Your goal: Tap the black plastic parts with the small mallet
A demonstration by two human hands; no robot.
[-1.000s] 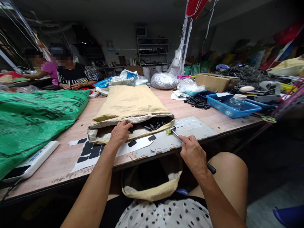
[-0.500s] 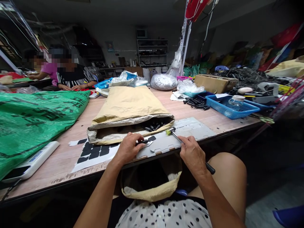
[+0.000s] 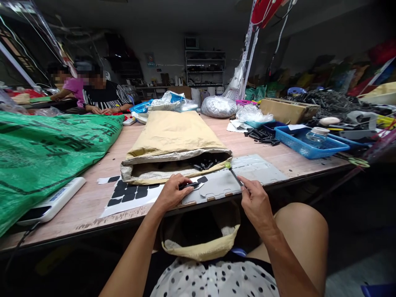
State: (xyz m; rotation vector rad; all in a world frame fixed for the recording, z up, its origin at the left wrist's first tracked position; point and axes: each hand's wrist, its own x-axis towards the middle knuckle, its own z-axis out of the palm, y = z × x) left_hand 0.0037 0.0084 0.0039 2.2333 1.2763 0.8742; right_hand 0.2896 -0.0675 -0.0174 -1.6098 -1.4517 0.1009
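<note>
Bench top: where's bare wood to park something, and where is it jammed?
Free: bare table between the paper sack and the blue tray; a strip between the sack and the green bag. Crowded: the near edge, where the left hand pins a black part and the right hand holds a small hammer.

A single head-worn camera looks forward and down across the table [image 3: 93,198] from its near edge, with both hands close below. The far wall and seated co-workers [image 3: 93,93] lie well back.
</note>
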